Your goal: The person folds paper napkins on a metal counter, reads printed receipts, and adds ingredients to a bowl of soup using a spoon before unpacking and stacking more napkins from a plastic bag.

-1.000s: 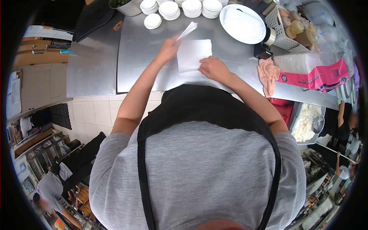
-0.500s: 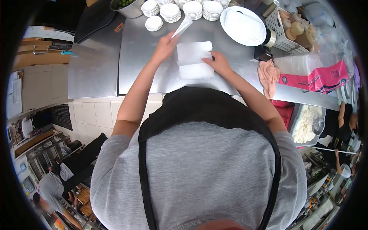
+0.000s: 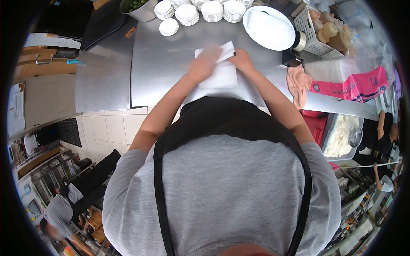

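Observation:
White paper napkins (image 3: 218, 79) lie in a small pile on the steel counter in front of me. A folded white napkin (image 3: 227, 49) rises at an angle above the pile, between my hands. My left hand (image 3: 206, 64), smeared by motion, is over the pile's left side and close to the folded napkin; its fingers are too blurred to read. My right hand (image 3: 242, 60) is closed at the right edge of the folded napkin, fingers curled, with a tiny dark spot at the fingertips that I cannot make out.
Stacks of small white dishes (image 3: 186, 15) line the counter's back edge, beside a metal pot (image 3: 145, 12). To the right are a large white oval plate (image 3: 269, 34), a bottle basket (image 3: 314, 36), a pink cloth (image 3: 298, 83) and a pink plastic pack (image 3: 363, 87). Other people stand at both sides.
My left hand has come down and right with its napkin, from above the counter onto the pile. My right hand has shifted slightly up, its fingers now curled at the napkin's edge.

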Action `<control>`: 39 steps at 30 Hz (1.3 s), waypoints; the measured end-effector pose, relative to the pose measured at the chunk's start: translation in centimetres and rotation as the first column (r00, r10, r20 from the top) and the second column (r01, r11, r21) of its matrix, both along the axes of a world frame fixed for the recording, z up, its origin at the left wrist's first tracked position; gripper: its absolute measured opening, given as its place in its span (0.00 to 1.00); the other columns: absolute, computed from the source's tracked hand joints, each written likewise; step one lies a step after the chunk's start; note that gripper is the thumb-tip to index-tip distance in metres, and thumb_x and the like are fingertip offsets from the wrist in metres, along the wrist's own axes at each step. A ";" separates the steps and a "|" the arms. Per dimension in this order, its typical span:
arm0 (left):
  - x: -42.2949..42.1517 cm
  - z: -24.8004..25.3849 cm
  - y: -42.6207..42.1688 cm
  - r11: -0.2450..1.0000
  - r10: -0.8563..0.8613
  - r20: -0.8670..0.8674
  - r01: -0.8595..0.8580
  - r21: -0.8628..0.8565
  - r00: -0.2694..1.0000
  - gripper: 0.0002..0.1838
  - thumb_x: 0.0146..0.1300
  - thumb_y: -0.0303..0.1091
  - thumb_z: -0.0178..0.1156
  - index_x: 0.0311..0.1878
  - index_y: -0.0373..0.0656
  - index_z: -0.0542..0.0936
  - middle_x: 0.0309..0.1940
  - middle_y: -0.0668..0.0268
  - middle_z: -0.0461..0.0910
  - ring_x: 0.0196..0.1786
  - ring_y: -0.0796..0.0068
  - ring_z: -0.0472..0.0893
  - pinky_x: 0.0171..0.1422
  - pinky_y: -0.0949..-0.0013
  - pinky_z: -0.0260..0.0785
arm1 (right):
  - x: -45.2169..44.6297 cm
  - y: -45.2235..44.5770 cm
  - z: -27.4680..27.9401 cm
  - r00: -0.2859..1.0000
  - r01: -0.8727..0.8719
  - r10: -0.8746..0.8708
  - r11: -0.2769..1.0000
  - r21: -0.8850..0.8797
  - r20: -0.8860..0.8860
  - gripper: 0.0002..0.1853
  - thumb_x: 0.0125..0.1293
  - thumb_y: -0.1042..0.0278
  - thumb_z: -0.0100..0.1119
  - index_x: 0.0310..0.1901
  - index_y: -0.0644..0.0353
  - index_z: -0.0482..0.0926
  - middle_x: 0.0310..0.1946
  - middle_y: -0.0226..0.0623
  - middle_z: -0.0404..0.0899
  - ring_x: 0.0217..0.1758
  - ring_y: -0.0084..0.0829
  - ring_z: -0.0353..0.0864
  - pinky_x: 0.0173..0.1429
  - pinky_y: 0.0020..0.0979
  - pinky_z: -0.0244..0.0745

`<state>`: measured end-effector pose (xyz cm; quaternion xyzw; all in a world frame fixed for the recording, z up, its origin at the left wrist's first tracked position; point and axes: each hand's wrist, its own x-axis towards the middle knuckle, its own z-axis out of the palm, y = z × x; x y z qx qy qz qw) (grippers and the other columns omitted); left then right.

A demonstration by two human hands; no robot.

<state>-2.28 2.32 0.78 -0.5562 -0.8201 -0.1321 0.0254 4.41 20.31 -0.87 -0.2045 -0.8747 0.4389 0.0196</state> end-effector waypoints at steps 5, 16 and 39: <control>1.9 0.0 0.1 0.999 0.010 0.124 -0.016 0.050 0.992 0.32 0.64 0.47 0.50 0.68 0.46 0.57 0.71 0.58 0.48 0.73 0.58 0.48 0.73 0.57 0.43 | 1.6 0.8 0.9 0.999 -0.025 0.033 0.964 -0.266 0.026 0.25 0.47 0.70 0.66 0.50 0.61 0.72 0.30 0.36 0.79 0.32 0.27 0.77 0.35 0.30 0.71; 2.0 0.0 0.2 0.998 0.019 -0.025 -0.020 -0.063 1.000 0.28 0.64 0.51 0.48 0.67 0.66 0.59 0.71 0.59 0.48 0.72 0.53 0.49 0.71 0.53 0.45 | 8.4 -1.7 4.2 0.805 -0.378 0.526 0.811 0.447 -0.275 0.19 0.54 0.64 0.62 0.47 0.59 0.73 0.39 0.38 0.76 0.40 0.34 0.76 0.44 0.31 0.72; 1.6 0.9 -0.7 0.979 -0.107 0.005 0.106 -0.175 0.994 0.29 0.64 0.42 0.45 0.69 0.59 0.56 0.72 0.62 0.45 0.73 0.53 0.42 0.73 0.47 0.36 | 7.5 -1.2 2.8 0.831 -0.285 0.455 0.843 0.457 -0.320 0.12 0.52 0.67 0.57 0.40 0.56 0.78 0.46 0.35 0.75 0.50 0.37 0.72 0.51 0.38 0.69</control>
